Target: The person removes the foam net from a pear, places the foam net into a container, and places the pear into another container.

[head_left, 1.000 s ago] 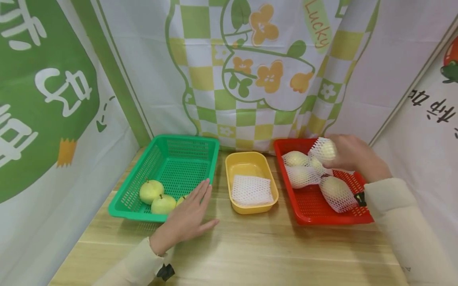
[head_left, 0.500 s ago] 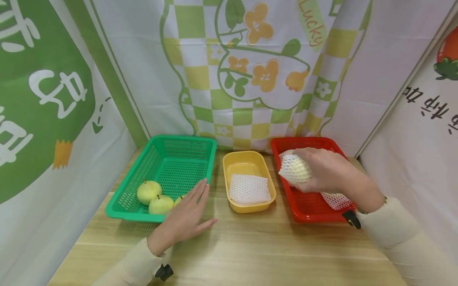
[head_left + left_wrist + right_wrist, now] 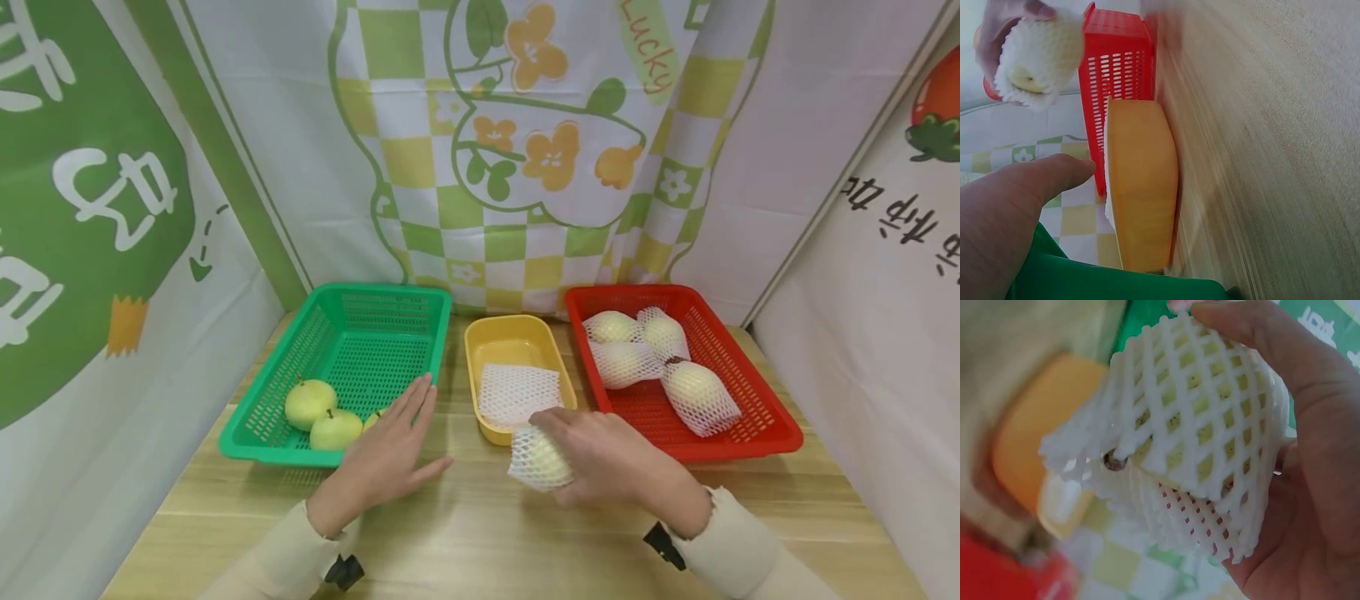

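My right hand [image 3: 618, 462] grips a pale yellow-green pear in a white foam net [image 3: 542, 460], over the table just in front of the yellow tub [image 3: 551, 337]. In the right wrist view, the thumb and palm hold the netted pear [image 3: 1204, 406], and the net's loose end sticks out past it. My left hand [image 3: 382, 467], fingers straight, lies at the near right corner of the green basket [image 3: 262, 452] and holds nothing. Bare pears [image 3: 310, 404] sit in that basket, one partly hidden by the left hand. A folded white foam net [image 3: 520, 394] lies in the tub.
On the right stands a red basket [image 3: 757, 383] with several netted pears [image 3: 697, 392] in it. All three containers stand on a wooden table [image 3: 480, 542] against a patterned curtain [image 3: 525, 208]. Printed cloths hang at both sides.
My right hand has carried the netted pear out of the red basket, left and toward me, to the front of the yellow tub. The left hand has stayed in place.
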A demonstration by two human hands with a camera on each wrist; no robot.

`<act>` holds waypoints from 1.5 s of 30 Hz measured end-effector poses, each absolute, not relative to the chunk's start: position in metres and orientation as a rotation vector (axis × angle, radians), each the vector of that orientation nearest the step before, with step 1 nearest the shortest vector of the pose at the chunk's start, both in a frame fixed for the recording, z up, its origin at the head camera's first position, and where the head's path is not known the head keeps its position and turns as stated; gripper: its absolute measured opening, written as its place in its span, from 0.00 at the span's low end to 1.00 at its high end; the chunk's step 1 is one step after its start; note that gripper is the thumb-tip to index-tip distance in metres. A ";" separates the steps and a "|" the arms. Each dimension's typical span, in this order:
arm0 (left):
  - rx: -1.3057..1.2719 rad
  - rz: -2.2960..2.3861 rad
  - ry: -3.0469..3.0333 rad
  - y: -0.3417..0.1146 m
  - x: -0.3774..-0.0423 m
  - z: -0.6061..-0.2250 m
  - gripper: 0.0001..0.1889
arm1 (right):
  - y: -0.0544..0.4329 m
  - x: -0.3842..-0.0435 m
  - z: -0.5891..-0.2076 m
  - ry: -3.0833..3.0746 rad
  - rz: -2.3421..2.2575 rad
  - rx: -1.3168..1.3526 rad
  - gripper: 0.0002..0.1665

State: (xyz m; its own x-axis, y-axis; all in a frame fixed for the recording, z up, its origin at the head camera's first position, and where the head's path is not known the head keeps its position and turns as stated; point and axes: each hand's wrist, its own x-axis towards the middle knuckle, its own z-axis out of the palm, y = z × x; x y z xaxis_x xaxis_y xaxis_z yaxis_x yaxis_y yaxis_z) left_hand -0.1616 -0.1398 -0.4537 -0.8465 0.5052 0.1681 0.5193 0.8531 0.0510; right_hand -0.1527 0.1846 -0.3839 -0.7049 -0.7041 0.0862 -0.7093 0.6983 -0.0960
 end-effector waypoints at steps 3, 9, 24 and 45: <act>-0.803 -0.140 -2.882 -0.140 -0.162 -0.454 0.53 | 0.173 -0.151 -0.407 -2.844 0.179 1.238 0.44; -0.812 -0.142 -2.874 -0.140 -0.163 -0.454 0.53 | 0.157 -0.149 -0.438 -2.938 0.205 1.247 0.48; -1.127 -0.863 -2.553 -0.117 -0.122 -0.446 0.33 | 0.167 -0.142 -0.464 -3.048 0.374 1.186 0.64; -1.096 -1.054 -2.668 -0.096 -0.148 -0.504 0.17 | 0.201 -0.156 -0.469 -2.953 0.745 1.148 0.45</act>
